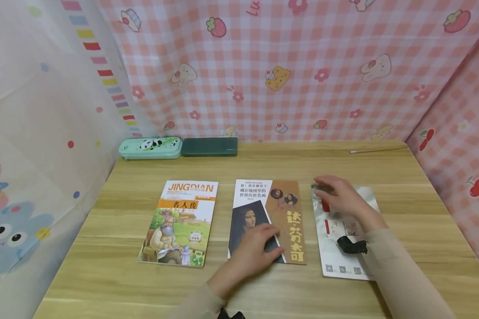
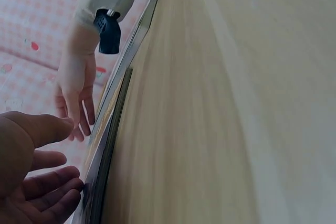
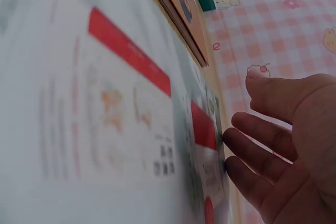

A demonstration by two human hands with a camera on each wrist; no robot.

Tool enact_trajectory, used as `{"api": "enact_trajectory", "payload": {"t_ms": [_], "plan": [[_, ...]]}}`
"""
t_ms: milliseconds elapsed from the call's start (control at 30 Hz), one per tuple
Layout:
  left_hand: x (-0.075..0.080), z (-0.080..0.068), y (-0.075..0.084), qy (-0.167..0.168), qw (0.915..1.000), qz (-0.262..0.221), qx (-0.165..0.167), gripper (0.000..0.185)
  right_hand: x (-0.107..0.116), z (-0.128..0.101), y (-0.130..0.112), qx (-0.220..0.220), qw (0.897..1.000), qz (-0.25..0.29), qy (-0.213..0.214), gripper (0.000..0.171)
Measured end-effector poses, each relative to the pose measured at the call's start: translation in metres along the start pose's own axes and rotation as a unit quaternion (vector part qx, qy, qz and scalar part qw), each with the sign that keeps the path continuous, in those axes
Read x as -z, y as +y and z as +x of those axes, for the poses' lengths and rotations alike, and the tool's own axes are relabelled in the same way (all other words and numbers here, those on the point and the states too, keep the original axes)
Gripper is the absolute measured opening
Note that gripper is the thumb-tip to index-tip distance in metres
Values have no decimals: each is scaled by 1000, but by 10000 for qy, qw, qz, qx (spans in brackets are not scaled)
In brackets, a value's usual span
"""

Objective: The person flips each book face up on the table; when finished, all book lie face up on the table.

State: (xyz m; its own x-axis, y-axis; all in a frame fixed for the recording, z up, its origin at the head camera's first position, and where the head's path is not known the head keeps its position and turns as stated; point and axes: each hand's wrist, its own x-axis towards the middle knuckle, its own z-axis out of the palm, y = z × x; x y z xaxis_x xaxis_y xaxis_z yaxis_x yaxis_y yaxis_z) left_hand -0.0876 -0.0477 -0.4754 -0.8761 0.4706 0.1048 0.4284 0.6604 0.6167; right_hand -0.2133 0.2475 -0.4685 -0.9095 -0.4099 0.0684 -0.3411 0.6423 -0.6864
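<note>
Three books lie flat in a row on the wooden table. My left hand [image 1: 254, 251] is over the lower part of the middle book [image 1: 295, 208], which has a portrait and a brown panel; its fingers are relaxed and grip nothing. Over the upper edge of the right-hand, pale book [image 1: 333, 266] is my right hand [image 1: 339, 195], fingers loosely bent, close to the cover. In the right wrist view the fingertips [image 3: 231, 135] are right at that book's edge, thumb apart from them. The left-hand book [image 1: 179, 226] shows a bearded figure and stands apart from both hands.
A mint pencil case [image 1: 149, 148] with a panda and a dark green case [image 1: 209, 146] sit side by side at the table's back left. At the back right lies a thin pencil [image 1: 377, 150]. Patterned cloth [image 1: 255, 88] hangs behind the table [image 1: 104, 248] and along its sides.
</note>
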Motion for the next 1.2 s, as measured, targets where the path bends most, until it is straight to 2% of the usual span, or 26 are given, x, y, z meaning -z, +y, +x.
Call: {"api": "enact_trajectory", "payload": {"t_ms": [133,333,567,833,1067,1200], "plan": [[-9,7,7,-81,9999,-9,-121,48,6,-8,5,-65,9998,-201,55,47],[-18,11,17,-14,9990,-190,-398,51,14,-17,11,-255,9988,-408,86,50],[-27,15,28,-162,9985,-427,-314,55,24,-24,16,-472,9985,-245,113,55],[-37,21,42,-383,9979,-152,-491,54,32,-35,24,-439,9978,-323,367,55],[-45,24,48,-211,9954,-193,-910,52,38,-45,35,-463,9966,-404,554,53],[-49,26,51,-277,9947,-127,-982,52,41,-49,39,-462,9960,-486,585,56]]}}
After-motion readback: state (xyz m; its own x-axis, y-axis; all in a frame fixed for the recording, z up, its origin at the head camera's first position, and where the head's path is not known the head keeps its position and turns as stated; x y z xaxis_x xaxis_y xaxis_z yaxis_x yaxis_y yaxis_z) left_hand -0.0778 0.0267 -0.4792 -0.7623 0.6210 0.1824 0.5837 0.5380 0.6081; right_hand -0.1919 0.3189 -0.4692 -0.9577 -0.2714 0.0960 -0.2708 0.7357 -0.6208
